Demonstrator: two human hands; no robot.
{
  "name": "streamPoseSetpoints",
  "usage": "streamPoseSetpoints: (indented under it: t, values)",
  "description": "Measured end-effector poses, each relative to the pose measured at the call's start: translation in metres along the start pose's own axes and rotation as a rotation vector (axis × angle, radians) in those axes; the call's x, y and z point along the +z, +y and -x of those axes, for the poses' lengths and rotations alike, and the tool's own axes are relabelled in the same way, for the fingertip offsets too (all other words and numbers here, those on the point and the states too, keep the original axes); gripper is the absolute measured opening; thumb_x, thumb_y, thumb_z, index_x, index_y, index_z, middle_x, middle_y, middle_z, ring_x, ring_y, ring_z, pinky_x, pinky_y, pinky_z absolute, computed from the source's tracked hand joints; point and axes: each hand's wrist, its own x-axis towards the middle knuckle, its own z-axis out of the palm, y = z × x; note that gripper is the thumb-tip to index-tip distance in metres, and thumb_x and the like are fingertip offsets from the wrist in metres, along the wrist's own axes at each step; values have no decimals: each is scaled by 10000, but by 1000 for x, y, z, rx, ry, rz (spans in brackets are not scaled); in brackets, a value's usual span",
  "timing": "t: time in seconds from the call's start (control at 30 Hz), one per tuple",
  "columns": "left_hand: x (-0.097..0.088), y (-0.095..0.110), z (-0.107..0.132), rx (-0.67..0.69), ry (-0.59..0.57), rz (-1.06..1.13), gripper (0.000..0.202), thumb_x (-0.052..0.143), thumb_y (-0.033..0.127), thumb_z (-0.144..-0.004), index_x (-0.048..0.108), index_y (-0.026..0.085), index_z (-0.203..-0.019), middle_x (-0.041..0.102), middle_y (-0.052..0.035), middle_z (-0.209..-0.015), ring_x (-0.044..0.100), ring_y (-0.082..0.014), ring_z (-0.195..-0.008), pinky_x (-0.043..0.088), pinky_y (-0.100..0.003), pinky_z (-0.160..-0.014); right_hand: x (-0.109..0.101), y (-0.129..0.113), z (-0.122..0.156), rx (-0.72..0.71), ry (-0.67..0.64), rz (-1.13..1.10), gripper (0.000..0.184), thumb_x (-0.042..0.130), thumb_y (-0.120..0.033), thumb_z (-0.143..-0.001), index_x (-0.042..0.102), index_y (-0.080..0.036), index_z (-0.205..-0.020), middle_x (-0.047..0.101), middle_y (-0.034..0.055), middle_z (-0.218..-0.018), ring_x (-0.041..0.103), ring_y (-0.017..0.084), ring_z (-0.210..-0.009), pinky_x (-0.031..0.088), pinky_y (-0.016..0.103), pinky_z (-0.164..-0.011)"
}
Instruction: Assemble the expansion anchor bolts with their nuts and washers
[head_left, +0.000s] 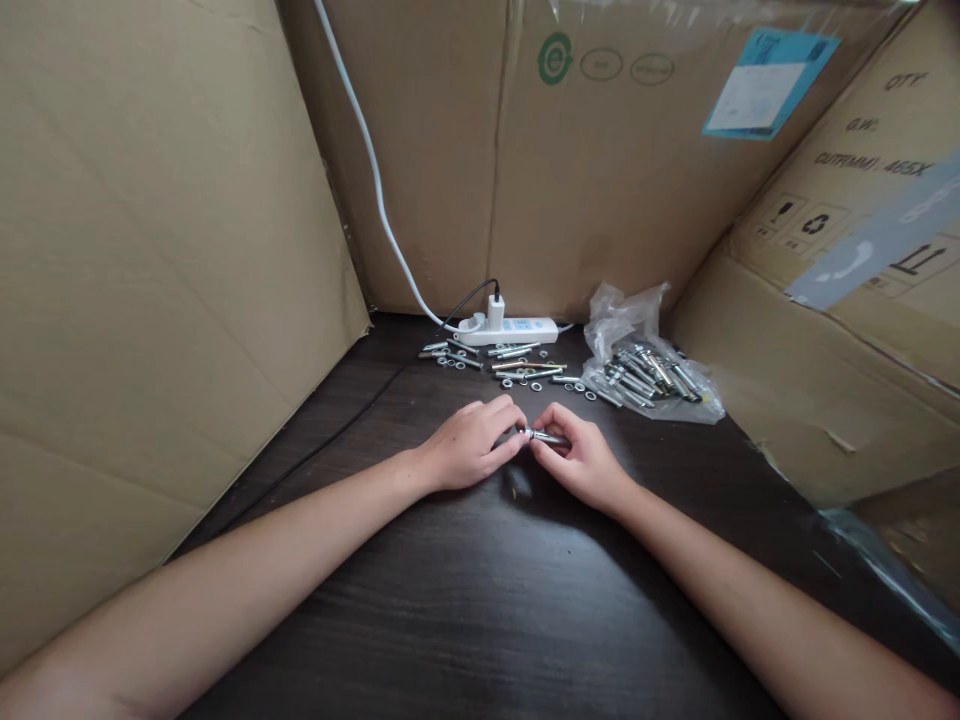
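Observation:
Just above the dark table [480,620], a metal expansion bolt [549,438] lies roughly level between both hands. My left hand [474,442] pinches its left end, where a nut or washer seems to sit. Thumb and fingers of my right hand [581,455] close round the bolt's shank. Fingertips hide part of each end. Beyond the hands lie loose bolts [529,367] and several washers [536,387]. To their right, a clear plastic bag [626,310] holds more expansion bolts [649,375].
A white power strip [510,331] with a plugged-in charger [496,313] stands at the back. Its white cable [367,140] rises left; a black cord [352,418] crosses the table. Cardboard boxes wall the left [165,250], the back [427,150] and the right [825,330].

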Motion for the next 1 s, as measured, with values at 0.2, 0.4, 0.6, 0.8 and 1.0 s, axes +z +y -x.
streamPoseSetpoints:
  t: [0.2,0.4,0.6,0.8,1.0]
  values:
    - [1,0,1,15,24,4,166,448,238,-886,484,196,-1043,530,-23,-928,523,-154,-807,419,-289,-751,-1,2,0,4,13,-5,105,548,-249,-793,460,-196,-811,494,-45,-619,441,103,-548,340,214,-523]
    - [0,1,1,4,24,4,178,457,243,-885,464,190,-1054,529,-27,-947,519,-154,-808,421,-289,-739,0,4,0,5,11,4,100,544,-255,-798,463,-198,-813,502,-41,-620,440,105,-549,345,218,-528]
    - [1,-1,0,-11,13,29,210,348,309,-952,516,186,-983,540,-34,-966,532,-161,-862,419,-309,-793,0,2,0,0,8,29,104,541,-265,-798,465,-194,-806,476,-48,-595,422,104,-533,330,218,-515]
    - [2,0,1,2,21,28,179,431,274,-911,500,197,-1058,530,-28,-951,523,-156,-822,426,-297,-758,-1,0,-1,-1,29,37,107,548,-266,-793,468,-195,-800,493,-47,-601,435,105,-536,336,216,-518]
    - [1,1,1,13,31,18,174,451,241,-893,494,200,-1056,522,-21,-936,515,-147,-795,423,-287,-740,0,5,0,5,24,40,105,542,-277,-798,474,-200,-819,528,-34,-630,460,113,-549,357,222,-529]
